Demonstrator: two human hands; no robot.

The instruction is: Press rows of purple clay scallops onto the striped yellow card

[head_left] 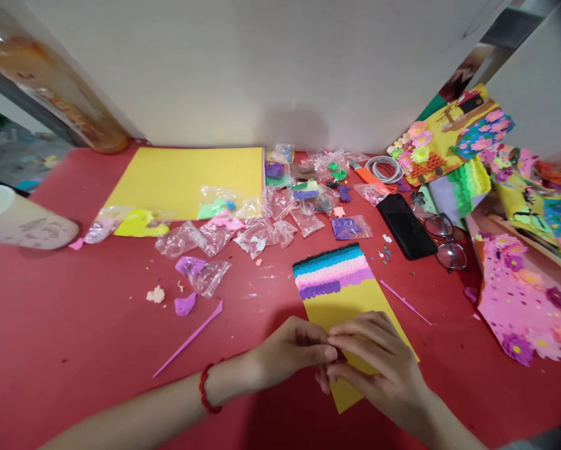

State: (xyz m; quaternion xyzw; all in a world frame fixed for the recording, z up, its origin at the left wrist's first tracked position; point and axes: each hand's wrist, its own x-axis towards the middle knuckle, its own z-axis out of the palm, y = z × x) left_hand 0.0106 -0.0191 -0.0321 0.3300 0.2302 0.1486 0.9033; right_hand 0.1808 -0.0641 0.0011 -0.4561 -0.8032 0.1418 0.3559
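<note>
Reading the clock face around the yellow rectangular card [341,306], it lies slightly tilted on the red tabletop [97,350], its far end, near 12 o'clock, covered with textured clay stripes [331,269] in black, blues, pale pink, pink and lilac, and a shorter purple one nearest the bare yellow. The left hand [296,353], a braided red bracelet [209,390] on its wrist, is at the card's 8 o'clock edge with thumb and forefinger narrowed together; the right hand [376,353] is over the card's near half, fingers bent in to meet the left's fingertips. Whether something small is held between them cannot be told. At 9 o'clock, well apart, lies a slim pink plastic stick [189,339], with a flattened purple clay lump [185,304] just beyond its far end; a second thin pink plastic stick [404,302] lies beside the card between 2 and 3 o'clock. Small clear plastic bags [308,222] with coloured clay spread between 10 and 12 o'clock, some over a large yellow paper sheet [181,181]. A black rectangular phone [406,226] lies at 1 o'clock, thin-framed eyeglasses [451,255] beside it at 2.
</note>
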